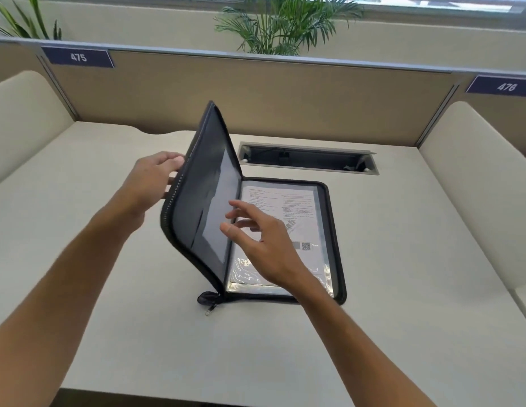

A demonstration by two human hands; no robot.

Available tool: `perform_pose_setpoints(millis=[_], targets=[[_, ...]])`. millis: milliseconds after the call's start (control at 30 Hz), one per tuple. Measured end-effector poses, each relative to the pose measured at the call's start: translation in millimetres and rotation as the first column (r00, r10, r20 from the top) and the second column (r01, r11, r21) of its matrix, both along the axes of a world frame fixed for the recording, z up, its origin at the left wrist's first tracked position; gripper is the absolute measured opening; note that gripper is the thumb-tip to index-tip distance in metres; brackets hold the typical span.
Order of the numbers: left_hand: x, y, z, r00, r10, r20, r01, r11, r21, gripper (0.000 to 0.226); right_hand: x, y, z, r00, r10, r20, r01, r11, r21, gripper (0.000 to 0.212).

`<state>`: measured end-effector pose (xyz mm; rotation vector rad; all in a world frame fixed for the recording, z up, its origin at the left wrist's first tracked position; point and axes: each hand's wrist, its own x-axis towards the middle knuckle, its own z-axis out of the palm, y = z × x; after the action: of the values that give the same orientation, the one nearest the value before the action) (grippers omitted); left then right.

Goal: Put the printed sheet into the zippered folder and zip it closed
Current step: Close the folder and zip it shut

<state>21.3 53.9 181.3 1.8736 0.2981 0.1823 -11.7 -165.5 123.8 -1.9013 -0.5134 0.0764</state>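
A black zippered folder (333,239) lies in the middle of the desk with its right half flat. Its left cover (203,195) stands nearly upright. My left hand (151,183) grips that cover's outer edge from the left. The printed sheet (297,207), with text and a QR code, lies in the flat half under a clear sleeve. My right hand (264,245) hovers over the sheet with its fingers spread and holds nothing. The zipper pull (209,310) hangs loose at the folder's near corner, and the zipper is undone.
A beige desk (109,259) with padded side panels left and right. A cable slot (308,157) is sunk into the desk just behind the folder. A partition with number plates 475 and 476 stands at the back, with plants beyond it.
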Motion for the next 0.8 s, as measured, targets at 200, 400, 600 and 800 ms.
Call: perform_pose_setpoints(millis=[200,400,600,800], targets=[[-22,-66,-9,0.976,-0.214,0.039,0.215,0.977,-0.017,0.032,-12,-17,19,1.0,0.0,-0.016,0.002,0.997,0.074,0.052],[-39,-95,-49,0.929,-0.365,-0.064,0.362,0.931,-0.056,0.03,-16,-53,10,0.973,-0.207,-0.101,0.22,0.963,0.153,0.056],[-57,-91,-108,0.926,-0.333,-0.179,0.359,0.923,0.141,0.015,-16,-96,-18,0.906,-0.419,-0.057,0.42,0.907,0.002,0.044],[-76,-68,-158,0.953,-0.167,-0.251,0.278,0.81,0.517,0.024,-18,-128,-56,0.846,-0.533,-0.009,0.521,0.83,-0.199,0.034]])
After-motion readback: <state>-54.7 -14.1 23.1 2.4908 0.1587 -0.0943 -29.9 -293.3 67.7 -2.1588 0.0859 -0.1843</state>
